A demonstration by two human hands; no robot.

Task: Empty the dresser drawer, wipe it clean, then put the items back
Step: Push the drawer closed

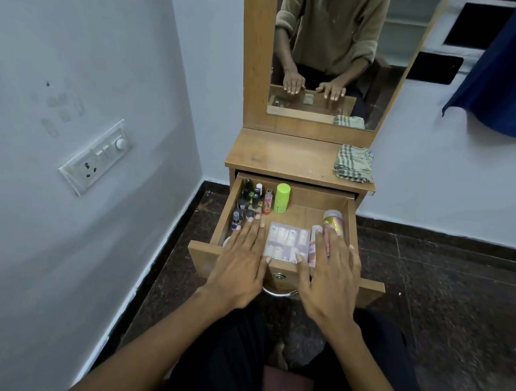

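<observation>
The wooden dresser drawer (312, 210) stands pulled out. Inside it at the back left are several small nail-polish bottles (248, 202), a pink bottle (268, 202) and a green cylinder (281, 198). A clear flat box of small items (284, 241) lies at the front middle, with a pink tube (314, 246) and a round jar (333, 221) to its right. My left hand (241, 263) lies flat with straight fingers over the drawer's front left. My right hand (330, 271) lies flat over the front right, fingers across the tube. Neither hand grips anything.
A checked cloth (354, 164) lies folded on the right of the dresser top (282, 157). A mirror (332, 58) rises behind it. A wall with a switch panel (96, 157) is close on the left. A blue curtain (505, 73) hangs at the right above dark floor tiles.
</observation>
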